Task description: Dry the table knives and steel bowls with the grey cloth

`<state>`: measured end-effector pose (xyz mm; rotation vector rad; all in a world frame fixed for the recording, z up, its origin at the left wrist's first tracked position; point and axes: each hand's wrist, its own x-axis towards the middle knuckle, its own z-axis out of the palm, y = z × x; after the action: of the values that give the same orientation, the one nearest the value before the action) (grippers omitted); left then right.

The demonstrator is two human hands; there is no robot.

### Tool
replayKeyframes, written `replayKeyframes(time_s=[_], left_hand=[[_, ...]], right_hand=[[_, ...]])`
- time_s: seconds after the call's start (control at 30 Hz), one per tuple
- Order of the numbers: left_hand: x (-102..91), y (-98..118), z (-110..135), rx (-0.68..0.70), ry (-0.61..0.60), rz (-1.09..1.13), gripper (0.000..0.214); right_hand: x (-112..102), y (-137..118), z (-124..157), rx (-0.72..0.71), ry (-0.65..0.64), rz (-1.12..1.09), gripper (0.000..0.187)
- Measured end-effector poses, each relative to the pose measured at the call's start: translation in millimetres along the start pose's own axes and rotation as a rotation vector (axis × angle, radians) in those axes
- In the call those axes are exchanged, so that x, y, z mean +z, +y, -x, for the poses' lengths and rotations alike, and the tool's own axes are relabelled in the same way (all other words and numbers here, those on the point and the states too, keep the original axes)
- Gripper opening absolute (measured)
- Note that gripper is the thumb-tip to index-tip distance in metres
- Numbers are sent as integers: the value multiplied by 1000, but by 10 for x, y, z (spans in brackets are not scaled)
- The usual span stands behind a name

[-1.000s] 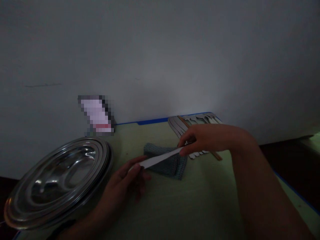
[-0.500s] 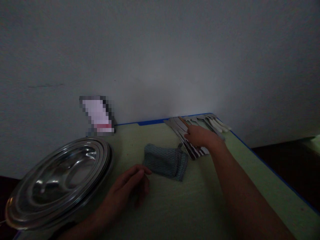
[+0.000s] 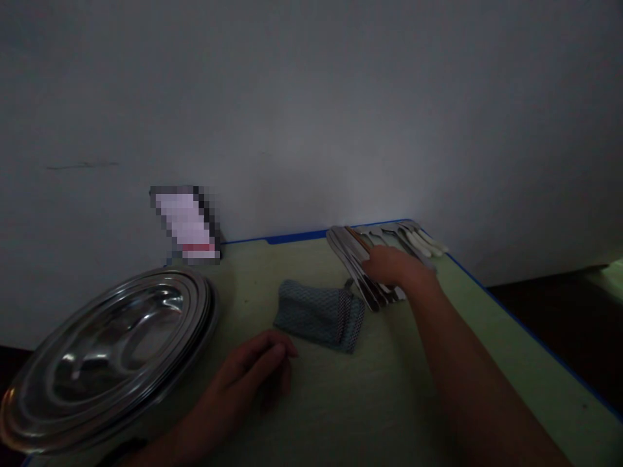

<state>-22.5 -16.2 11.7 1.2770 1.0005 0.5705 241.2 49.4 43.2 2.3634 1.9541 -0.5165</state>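
Observation:
My right hand (image 3: 395, 268) reaches out over a row of metal cutlery (image 3: 357, 259) laid out at the far end of the pale green table (image 3: 370, 395). Its fingers lie across the knives, but dim light hides whether they grip one. My left hand (image 3: 257, 363) rests on the table with its fingers loosely curled and nothing in it. Just beyond it lies a folded blue-grey mesh cloth (image 3: 318, 314). A few white-handled pieces (image 3: 425, 241) lie at the right of the row.
A stack of steel compartment plates (image 3: 109, 353) sits at the near left. A blurred-out small object (image 3: 185, 222) leans against the grey wall. The table's blue edge (image 3: 516, 318) runs along the right side and the back.
A second ago both hands held a knife over the cloth. My right hand has carried it back to the cutlery row; my left hand has let go and settled on the table.

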Motion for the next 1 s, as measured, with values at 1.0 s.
replayKeyframes(time_s=[1.0], left_hand=[[-517, 712, 222, 182, 444, -1706, 37]], right_hand=[[6, -642, 386, -506, -185, -101, 44]])
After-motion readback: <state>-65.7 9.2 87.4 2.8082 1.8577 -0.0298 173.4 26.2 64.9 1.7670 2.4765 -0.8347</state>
